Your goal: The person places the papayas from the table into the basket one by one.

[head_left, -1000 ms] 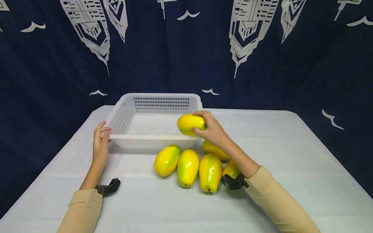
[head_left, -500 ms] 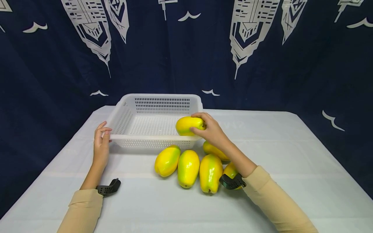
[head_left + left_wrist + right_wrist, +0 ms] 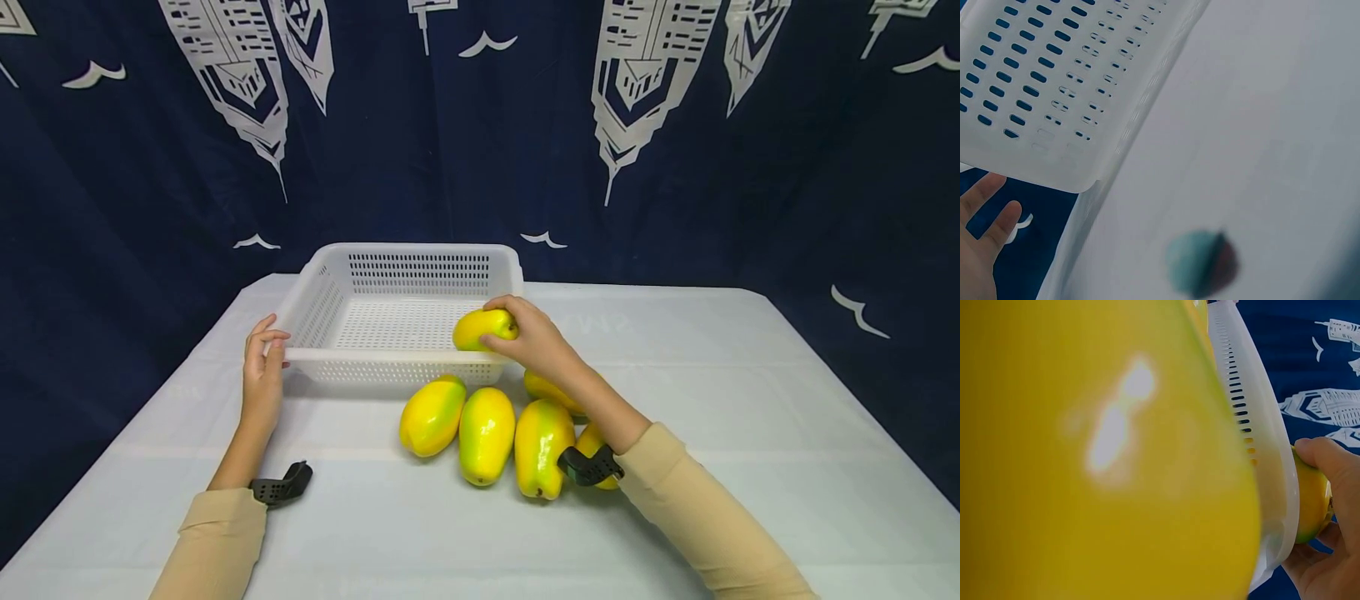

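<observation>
In the head view my right hand (image 3: 532, 337) grips a yellow-green papaya (image 3: 480, 330), fingers over its top and thumb on the near side. The fruit is low inside the white basket (image 3: 390, 356), behind its front rim at the right corner. In the right wrist view the same papaya (image 3: 1311, 497) shows beyond the basket rim (image 3: 1288, 469), with thumb and fingers around it. My left hand (image 3: 262, 367) holds the basket at its front left corner, fingers at the rim. In the left wrist view, two digits of the left hand (image 3: 985, 219) show by the basket corner (image 3: 1079, 178).
Several papayas lie before the basket on the white-covered table (image 3: 360, 517), including a leftmost papaya (image 3: 432, 417) and a middle papaya (image 3: 486, 437). My right forearm partly covers a rear papaya (image 3: 551, 392) and a right papaya (image 3: 591, 442). A dark blue printed curtain (image 3: 450, 150) hangs behind.
My right hand has moved slightly left and down with the papaya, lowering it from above the front rim into the basket. The left hand stays at the corner.
</observation>
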Motion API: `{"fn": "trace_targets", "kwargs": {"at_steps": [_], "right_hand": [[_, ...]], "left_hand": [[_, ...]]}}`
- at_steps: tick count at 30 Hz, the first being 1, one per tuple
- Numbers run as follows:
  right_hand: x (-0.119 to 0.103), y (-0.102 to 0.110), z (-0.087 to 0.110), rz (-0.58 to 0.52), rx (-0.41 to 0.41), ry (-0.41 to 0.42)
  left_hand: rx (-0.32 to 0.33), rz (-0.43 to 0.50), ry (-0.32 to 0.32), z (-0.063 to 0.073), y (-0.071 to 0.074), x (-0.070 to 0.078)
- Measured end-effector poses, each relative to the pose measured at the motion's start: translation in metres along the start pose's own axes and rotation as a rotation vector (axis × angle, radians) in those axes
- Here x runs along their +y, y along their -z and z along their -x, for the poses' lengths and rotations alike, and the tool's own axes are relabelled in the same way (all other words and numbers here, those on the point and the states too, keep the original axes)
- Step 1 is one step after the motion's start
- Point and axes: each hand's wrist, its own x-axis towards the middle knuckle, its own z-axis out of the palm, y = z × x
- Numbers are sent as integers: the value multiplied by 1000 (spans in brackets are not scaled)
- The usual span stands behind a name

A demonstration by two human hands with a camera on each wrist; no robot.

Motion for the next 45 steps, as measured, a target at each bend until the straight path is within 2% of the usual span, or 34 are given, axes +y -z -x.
{"fn": "trace_targets", "kwargs": {"at_steps": [8, 32, 45], "right_hand": [[1, -4, 0, 65, -12, -12], [0, -4, -2, 107, -73, -49], [1, -4, 0, 152, -97, -30]], "left_hand": [[2, 0, 1, -1, -1, 0], [6, -5, -3, -2, 1, -3], [5, -14, 2, -2, -1, -3]]}}
